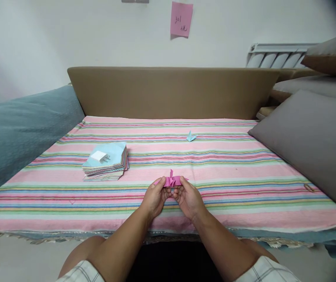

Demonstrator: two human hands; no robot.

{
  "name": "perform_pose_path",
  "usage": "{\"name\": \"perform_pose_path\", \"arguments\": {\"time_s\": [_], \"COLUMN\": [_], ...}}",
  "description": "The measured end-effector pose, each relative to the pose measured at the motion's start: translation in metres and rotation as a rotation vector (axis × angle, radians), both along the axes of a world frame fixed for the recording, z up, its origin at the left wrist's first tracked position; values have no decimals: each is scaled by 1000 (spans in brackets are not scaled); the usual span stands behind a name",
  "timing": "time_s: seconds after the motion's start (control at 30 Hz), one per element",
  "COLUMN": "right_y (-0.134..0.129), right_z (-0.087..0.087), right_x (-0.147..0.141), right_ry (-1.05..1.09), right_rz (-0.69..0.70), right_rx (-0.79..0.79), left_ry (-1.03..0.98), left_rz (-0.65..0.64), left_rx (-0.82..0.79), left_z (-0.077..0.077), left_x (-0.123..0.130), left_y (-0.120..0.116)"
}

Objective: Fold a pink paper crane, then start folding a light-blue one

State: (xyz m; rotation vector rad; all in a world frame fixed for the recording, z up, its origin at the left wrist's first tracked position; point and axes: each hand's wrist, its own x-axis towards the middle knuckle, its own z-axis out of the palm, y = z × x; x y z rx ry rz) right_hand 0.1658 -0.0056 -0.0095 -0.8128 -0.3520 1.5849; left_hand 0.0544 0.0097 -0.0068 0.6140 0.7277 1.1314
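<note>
Pink folded paper (174, 181), one piece, spans two hands (154, 199).

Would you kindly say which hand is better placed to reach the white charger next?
Probably the left hand: nearer the white charger than the right hand, though both hold the pink origami.

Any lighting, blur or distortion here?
Head view: soft light, no strong glare; faint shadow under the pink wall note; dark blur at upper right corner; wide-angle stretch toward edges; no obvious motion blur on the left hand, right hand or pink folded paper.
</note>
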Motion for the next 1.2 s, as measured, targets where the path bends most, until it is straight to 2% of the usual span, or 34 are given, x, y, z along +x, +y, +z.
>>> {"name": "perform_pose_path", "arguments": {"time_s": [0.3, 0.77, 0.9, 1.2], "right_y": [0, 1, 1, 4], "right_z": [4, 1, 2, -2], "right_x": [0, 4, 6, 10], "right_ry": [18, 46, 1, -77], "right_rz": [-22, -14, -26, -21], "right_rx": [-18, -21, -35, -2], "left_ry": [-16, -15, 8, 26], "left_rz": [-8, -1, -14, 41], "left_rx": [-10, -42, -56, -85], "left_z": [2, 1, 2, 1], "left_x": [0, -3, -3, -9], "left_y": [0, 0, 0, 2]}}
